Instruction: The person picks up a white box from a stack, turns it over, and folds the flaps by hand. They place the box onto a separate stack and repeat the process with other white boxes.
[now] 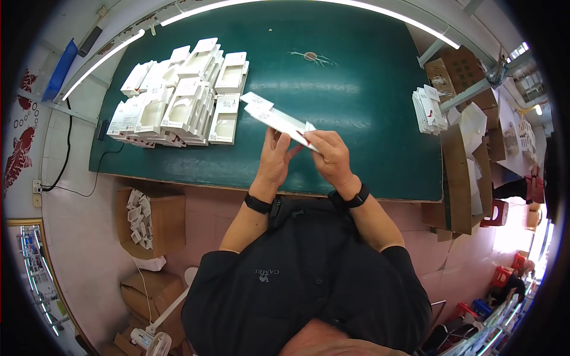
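Observation:
Between my two hands a white cardboard box (279, 120), long and narrow, is held tilted above the green table. A raised flap shows at its right end, close to my right fingers. My left hand (274, 160) supports it from below with the fingers curled against its near side, partly hidden. The thumb and fingers of my right hand (332, 157) pinch its right end. To the left of my hands, stacks of similar white boxes (189, 104) with cut-out windows rest on the table.
The green table (356, 89) has a small round item with strands (310, 56) near its far side. A pile of flat white cartons (428, 110) lies at the right edge, beside a tall cardboard box (463, 178). On the floor at left stands a carton of white pieces (139, 219).

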